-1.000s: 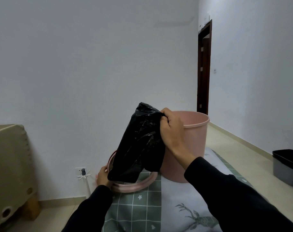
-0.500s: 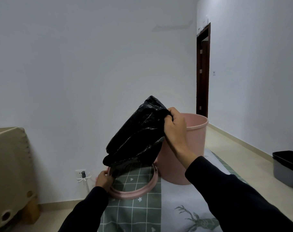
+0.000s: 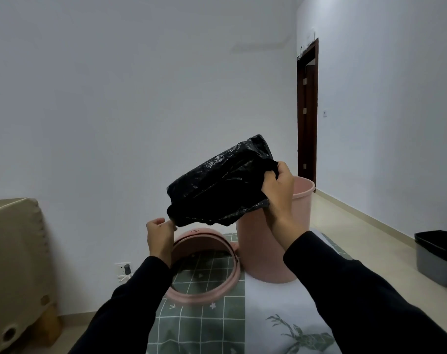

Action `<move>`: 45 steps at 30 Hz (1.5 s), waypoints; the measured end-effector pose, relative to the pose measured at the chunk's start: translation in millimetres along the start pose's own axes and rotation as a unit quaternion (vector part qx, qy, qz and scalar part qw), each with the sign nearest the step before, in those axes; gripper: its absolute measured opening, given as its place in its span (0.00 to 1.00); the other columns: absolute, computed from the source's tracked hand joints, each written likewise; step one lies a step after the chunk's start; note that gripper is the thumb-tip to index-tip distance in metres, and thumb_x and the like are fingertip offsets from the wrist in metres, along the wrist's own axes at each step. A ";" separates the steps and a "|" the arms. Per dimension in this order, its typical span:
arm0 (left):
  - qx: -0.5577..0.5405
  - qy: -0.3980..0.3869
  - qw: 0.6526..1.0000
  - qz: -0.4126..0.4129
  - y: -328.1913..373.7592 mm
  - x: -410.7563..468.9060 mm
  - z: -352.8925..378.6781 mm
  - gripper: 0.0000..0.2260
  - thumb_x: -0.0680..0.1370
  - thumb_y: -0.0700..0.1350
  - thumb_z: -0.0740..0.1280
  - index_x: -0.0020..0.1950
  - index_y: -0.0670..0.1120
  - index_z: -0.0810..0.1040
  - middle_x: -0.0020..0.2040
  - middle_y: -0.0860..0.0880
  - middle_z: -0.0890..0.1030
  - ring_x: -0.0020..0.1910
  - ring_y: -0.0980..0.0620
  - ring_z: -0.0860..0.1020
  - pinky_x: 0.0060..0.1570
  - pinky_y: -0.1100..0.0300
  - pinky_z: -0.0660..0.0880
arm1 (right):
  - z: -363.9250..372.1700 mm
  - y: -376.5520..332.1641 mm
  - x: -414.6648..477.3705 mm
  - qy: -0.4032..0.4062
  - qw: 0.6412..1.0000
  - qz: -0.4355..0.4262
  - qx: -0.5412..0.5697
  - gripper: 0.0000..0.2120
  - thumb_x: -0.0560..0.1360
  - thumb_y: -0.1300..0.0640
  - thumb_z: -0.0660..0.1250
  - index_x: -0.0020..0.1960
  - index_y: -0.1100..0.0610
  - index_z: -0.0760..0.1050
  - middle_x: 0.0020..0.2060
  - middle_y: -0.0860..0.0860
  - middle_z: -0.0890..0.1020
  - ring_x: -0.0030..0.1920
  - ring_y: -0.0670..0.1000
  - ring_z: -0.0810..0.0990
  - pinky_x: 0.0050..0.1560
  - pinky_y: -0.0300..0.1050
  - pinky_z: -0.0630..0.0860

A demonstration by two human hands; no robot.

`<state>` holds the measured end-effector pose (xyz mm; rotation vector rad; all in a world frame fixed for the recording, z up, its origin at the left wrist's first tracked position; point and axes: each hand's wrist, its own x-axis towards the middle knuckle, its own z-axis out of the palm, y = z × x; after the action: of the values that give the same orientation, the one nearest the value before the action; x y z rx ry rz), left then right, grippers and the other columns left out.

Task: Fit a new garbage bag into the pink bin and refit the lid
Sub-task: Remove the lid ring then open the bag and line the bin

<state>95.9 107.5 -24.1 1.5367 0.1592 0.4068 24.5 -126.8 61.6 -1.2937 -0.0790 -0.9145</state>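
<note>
The black garbage bag has swung up from hanging limp to lying nearly level in the air, just left of the pink bin and above its rim height. The right hand grips one end in a closed fist, and the left hand has left the ring-shaped lid, which lies on the bed beside the bin's left foot, and now pinches or only touches the bag's lower corner; which, I cannot tell. The bag is likely being spread to find its mouth; none shows yet. The bin's inside and near rim are hidden behind bag and wrist.
</note>
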 end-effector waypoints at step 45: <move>-0.142 -0.145 0.957 0.205 125.8 -84.4 79.3 0.34 0.76 0.43 0.70 0.74 0.65 0.57 0.52 0.47 0.83 0.46 0.47 0.86 0.33 0.62 0.80 | -41.5 -24.5 35.2 0.102 0.990 -0.094 -0.011 0.05 0.80 0.62 0.59 0.54 0.54 0.69 0.43 0.45 0.75 0.35 0.33 0.75 0.37 0.30 0.74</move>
<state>26.1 1.4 90.5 1.3208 -0.4392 0.5002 14.9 -180.3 86.1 -1.2212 -0.0317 -1.2085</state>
